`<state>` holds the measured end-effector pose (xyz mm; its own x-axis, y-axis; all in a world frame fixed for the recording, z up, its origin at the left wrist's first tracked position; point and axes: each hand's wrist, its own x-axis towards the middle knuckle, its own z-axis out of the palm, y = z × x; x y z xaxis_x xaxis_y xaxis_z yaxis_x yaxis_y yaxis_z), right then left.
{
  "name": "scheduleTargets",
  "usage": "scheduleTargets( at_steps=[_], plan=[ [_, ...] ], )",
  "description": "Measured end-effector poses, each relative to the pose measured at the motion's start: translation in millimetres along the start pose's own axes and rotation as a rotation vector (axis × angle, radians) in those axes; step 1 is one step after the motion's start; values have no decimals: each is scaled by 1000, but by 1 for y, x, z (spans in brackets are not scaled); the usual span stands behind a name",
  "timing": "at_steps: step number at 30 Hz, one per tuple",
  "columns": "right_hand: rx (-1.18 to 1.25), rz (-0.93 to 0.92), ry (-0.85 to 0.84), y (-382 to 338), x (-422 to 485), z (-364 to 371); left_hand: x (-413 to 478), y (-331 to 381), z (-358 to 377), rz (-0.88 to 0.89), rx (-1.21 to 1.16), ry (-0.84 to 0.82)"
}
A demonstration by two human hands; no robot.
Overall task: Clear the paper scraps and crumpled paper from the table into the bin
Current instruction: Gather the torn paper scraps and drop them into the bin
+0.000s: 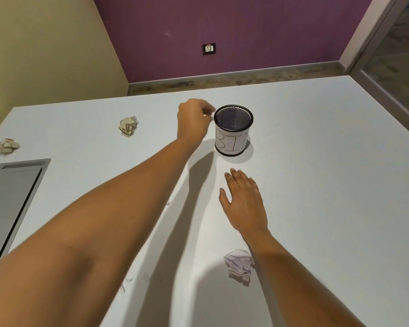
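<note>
A black mesh bin (233,138) with a white label reading "BIN" stands upright on the white table (316,185). My left hand (194,120) hovers right beside the bin's left rim, fingers pinched together; whether anything is between the fingertips is too small to tell. My right hand (243,204) rests flat on the table in front of the bin, fingers apart, holding nothing. A white crumpled paper (239,263) lies by my right forearm. Two beige crumpled papers lie at the left: one (128,126) farther in, the other (5,145) near the table's left edge.
Tiny paper scraps (128,279) are scattered on the near table under my left arm. A grey metal hatch (12,197) is set into the table at the left. The table's far edge meets a floor strip and a purple wall.
</note>
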<state>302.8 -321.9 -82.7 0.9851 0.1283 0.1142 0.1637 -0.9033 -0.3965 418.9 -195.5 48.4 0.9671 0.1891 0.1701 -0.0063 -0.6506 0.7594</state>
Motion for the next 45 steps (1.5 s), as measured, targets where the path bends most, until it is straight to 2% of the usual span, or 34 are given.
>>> scheduleTargets(
  at_steps=[6,12,21,24,27,36,45],
  plan=[
    [-8,-8,11,-1,0,-1,-19,-63,-48,-20,219,-134],
    [-5,-6,-7,0,0,-2,-49,-113,-65,-150,421,-304],
    [-4,-7,-4,1,0,-1,-70,-124,-66,-57,524,-620],
    [-10,-9,5,0,0,0,-77,-125,-72,-53,532,-666],
    [-13,-7,-2,0,0,0,-82,-128,-73,-2,568,-635],
    [-2,-2,-9,0,0,-1,-93,-128,-59,93,538,-382],
    [-3,1,-6,-1,0,-1,-73,-85,-39,7,317,-232]
  ],
)
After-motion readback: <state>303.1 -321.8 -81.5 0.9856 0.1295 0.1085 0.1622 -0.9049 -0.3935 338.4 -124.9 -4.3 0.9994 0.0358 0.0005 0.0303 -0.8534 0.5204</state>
